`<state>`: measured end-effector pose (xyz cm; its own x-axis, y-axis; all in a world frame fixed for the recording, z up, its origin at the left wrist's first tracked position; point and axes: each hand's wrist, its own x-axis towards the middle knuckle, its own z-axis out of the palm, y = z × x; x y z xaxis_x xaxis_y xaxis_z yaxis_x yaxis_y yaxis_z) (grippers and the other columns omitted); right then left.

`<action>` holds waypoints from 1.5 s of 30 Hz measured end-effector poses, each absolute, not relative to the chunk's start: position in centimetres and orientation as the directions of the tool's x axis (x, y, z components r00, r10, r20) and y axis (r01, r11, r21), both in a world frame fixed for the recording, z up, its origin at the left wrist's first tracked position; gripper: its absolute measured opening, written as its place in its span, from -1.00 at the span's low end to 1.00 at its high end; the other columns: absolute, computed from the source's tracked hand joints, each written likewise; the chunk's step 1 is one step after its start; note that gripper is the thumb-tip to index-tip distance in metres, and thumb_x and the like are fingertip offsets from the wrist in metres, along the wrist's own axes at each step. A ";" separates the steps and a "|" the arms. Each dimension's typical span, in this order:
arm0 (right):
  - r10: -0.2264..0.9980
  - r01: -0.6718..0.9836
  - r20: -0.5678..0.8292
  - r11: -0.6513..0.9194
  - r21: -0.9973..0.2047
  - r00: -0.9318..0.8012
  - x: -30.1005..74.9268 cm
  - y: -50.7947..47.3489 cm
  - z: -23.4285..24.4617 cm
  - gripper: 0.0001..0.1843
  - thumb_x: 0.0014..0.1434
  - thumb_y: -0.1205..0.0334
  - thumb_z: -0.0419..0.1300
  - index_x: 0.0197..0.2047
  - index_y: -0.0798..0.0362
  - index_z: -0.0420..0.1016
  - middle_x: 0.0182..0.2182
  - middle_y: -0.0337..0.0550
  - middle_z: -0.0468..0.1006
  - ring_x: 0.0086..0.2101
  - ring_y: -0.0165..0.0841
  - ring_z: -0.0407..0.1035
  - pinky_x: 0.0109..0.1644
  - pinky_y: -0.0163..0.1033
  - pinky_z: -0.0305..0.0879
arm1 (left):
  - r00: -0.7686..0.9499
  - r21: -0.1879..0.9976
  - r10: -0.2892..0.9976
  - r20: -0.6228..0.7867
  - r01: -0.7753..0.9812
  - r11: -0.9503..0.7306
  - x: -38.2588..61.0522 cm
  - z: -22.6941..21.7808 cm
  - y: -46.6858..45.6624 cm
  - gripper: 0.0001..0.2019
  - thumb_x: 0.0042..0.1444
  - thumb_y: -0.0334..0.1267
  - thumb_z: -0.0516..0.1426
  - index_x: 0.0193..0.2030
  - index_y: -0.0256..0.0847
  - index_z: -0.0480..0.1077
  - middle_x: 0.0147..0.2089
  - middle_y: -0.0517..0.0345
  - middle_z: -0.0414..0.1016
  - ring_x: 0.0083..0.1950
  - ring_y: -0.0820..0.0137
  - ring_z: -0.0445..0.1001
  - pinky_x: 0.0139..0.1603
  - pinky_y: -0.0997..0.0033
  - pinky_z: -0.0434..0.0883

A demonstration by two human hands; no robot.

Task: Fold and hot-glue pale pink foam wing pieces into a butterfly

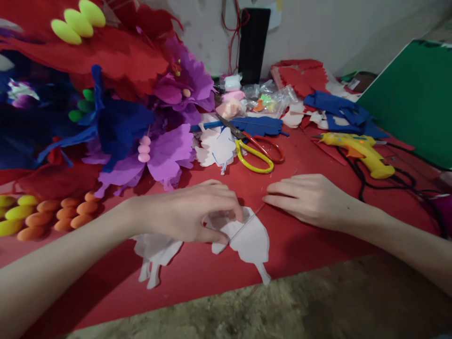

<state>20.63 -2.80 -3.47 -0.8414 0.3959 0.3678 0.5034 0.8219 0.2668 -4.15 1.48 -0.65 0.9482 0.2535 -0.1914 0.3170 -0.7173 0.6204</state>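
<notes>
A white butterfly-wing cutout (250, 238) lies flat on the red tabletop near its front edge. Across it runs a thin wire or stick (244, 228), slanting up to the right. My left hand (197, 209) rests on the cutout's left part, thumb and forefinger spread; its other fingers are hidden. With fingertips closed, my right hand (300, 197) pinches the far end of the wire, just right of the cutout. A second white cutout (157, 252) lies partly under my left wrist.
Scissors (256, 149) with red and yellow handles lie beyond my hands. At the right sits a yellow glue gun (360, 148) with a black cord. Purple (173, 157), red and blue butterflies crowd the left. A green board (413, 103) stands at the right.
</notes>
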 end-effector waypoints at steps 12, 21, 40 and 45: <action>0.395 0.507 0.364 0.810 0.296 -0.844 20.5 -3.0 -3.5 -0.64 0.28 0.43 -0.15 -0.29 0.13 0.47 -0.32 -0.19 0.53 -0.42 -0.50 0.35 -0.40 -0.36 0.18 | 0.957 0.626 0.238 -0.164 0.288 -0.725 -4.1 -0.8 1.5 -0.72 0.00 -0.42 0.27 -0.14 -0.17 0.37 -0.28 0.23 0.36 -0.17 0.42 0.29 -0.10 0.49 0.21; 0.379 0.484 0.342 0.817 0.314 -0.860 20.6 -3.1 -3.4 -0.67 0.25 0.47 -0.12 -0.29 0.15 0.47 -0.30 -0.16 0.54 -0.43 -0.47 0.33 -0.40 -0.34 0.18 | 0.964 0.642 0.208 -0.169 0.267 -0.719 -4.2 -0.9 1.7 -0.68 0.05 -0.40 0.24 -0.03 -0.20 0.36 -0.21 0.18 0.36 -0.07 0.39 0.27 -0.03 0.49 0.18; 0.610 0.581 0.373 0.789 -0.201 -0.699 19.5 -3.6 -4.4 -0.81 0.24 0.32 0.01 -0.32 0.10 0.43 -0.29 -0.20 0.47 -0.31 -0.52 0.36 -0.30 -0.44 0.22 | 0.973 0.593 0.182 -0.142 0.231 -0.772 -4.2 -1.1 1.8 -0.62 0.04 -0.41 0.24 0.04 -0.20 0.41 -0.16 0.13 0.35 -0.07 0.41 0.28 -0.03 0.54 0.18; 0.573 0.571 0.366 0.811 -0.125 -0.733 19.0 -3.6 -4.6 -0.76 0.27 0.34 -0.05 -0.33 0.15 0.42 -0.31 -0.14 0.45 -0.31 -0.47 0.31 -0.23 -0.39 0.21 | 0.969 0.602 0.200 -0.147 0.248 -0.759 -4.2 -1.1 1.8 -0.61 0.03 -0.39 0.25 0.04 -0.15 0.40 -0.16 0.15 0.36 -0.06 0.40 0.28 -0.03 0.52 0.19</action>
<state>19.00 -3.65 -4.55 -0.7334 0.5729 0.3659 0.5714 0.8111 -0.1247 -4.25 1.77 -1.08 0.9686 0.2005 -0.1468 0.2483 -0.7586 0.6024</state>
